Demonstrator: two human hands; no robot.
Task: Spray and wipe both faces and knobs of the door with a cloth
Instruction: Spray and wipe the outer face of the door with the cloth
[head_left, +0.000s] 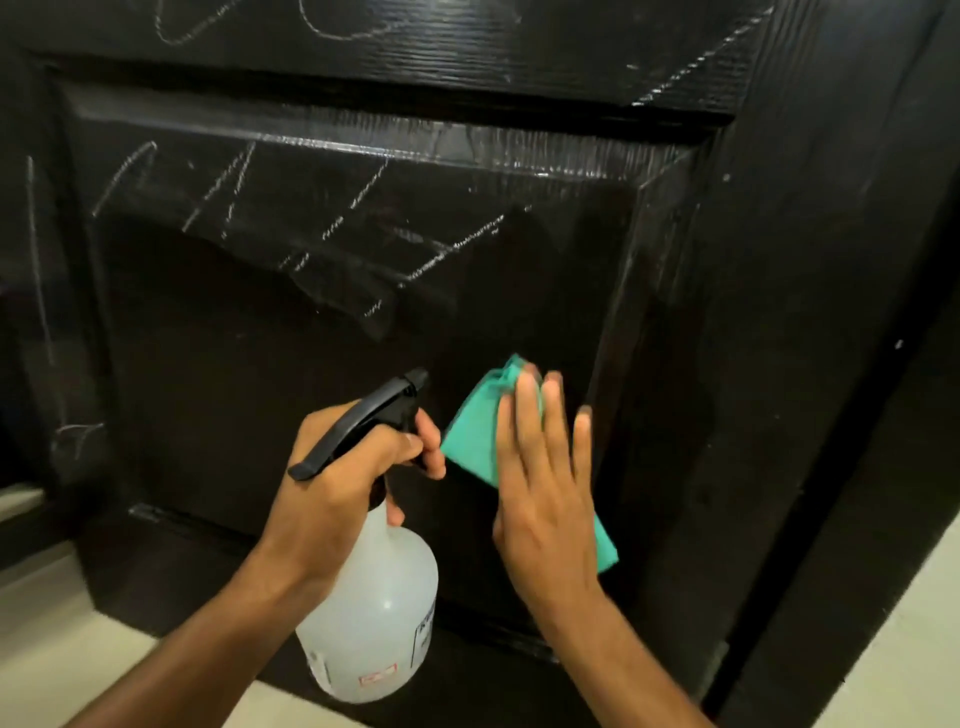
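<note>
A dark panelled door (260, 364) fills the head view, its face marked with pale chalk-like scribbles and wet streaks. My left hand (337, 478) grips the neck and black trigger of a translucent white spray bottle (379, 613), nozzle pointing at the lower panel. My right hand (545, 483) lies flat with straight fingers, pressing a green cloth (472, 436) against the lower panel near its right moulding. No knob is in view.
The door's right stile and edge (779, 364) run down the right side. Pale floor (78, 665) shows at the lower left, and a light surface (914, 623) at the lower right beyond the door edge.
</note>
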